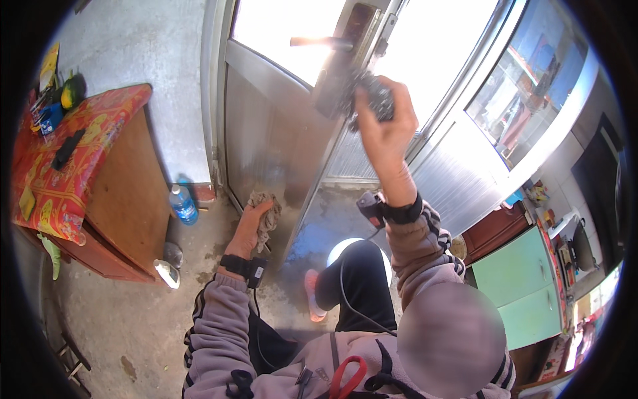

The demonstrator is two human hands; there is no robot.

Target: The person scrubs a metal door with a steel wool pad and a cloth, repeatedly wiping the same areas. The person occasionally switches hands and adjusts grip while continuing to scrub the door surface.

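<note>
My right hand (386, 117) grips a dark, shiny scrubber (380, 102), which looks like a mesh or steel-wool pad and is blurred. It is at the edge of a metal door (271, 124), just below the lock plate and door handle (321, 42). Lower and to the left, my left hand (249, 222) holds a crumpled grey-brown cloth (269, 217) near the lower part of the door panel. Both wrists wear black straps with small devices. The door stands ajar, with bright light coming through its glass.
On the left stands a wooden cabinet (129, 199) under a red patterned cover. A blue-labelled plastic bottle (183, 204) and a white bottle (167, 273) are on the concrete floor beside it. A white round object (384, 259) is partly behind my knee. Green cabinets (518, 284) stand right.
</note>
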